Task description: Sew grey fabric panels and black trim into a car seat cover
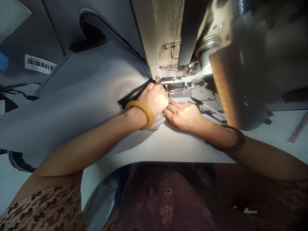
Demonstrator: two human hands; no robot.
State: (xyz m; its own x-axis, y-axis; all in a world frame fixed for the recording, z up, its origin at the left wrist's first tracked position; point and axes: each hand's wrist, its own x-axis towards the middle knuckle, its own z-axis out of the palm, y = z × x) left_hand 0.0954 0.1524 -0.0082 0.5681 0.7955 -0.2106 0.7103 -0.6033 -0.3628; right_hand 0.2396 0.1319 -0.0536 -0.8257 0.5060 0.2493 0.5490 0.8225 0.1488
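Observation:
Grey mesh fabric (96,86) spreads over the left of the white table and reaches the sewing machine (166,32). My left hand (155,98), with a yellow bangle at the wrist, is closed on the fabric's edge beside the needle area, near a black strip (134,94). Touching it from the right, my right hand (181,114) has its fingers pinched together at the fabric's corner. Its fingertips are partly hidden, so what lies between them cannot be made out. Blue-handled snips (211,115) lie just behind my right hand.
A barcode label (40,64) is on grey material at the left. The machine's dark, blurred part (243,73) overhangs the right side. A ruler-like strip (298,128) lies at the far right. The table's curved front edge (168,161) is close to my body.

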